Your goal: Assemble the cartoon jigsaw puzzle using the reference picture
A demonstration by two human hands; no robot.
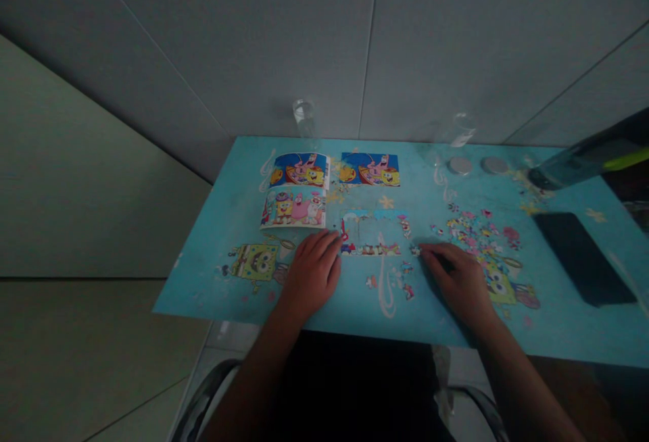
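A partly joined jigsaw puzzle (375, 251) lies on the blue table, its pieces forming a frame around a bare middle. My left hand (315, 263) rests flat at the frame's left side, fingers stretched toward its lower left corner. At the lower right of the frame, my right hand (456, 274) pinches a small puzzle piece (416, 251) between thumb and fingertips. Several loose pieces (408, 291) lie below the frame. Right of it spreads a heap of pink and mixed-colour puzzle pieces (469, 229), close above my right hand.
Behind the frame lie a finished-looking picture (370, 169) and a curved picture sheet (295, 209). Clear jars (305, 117) stand near the wall, with two round lids (460, 165) at right. A dark phone (583, 257) and a bottle (588, 157) lie at the right.
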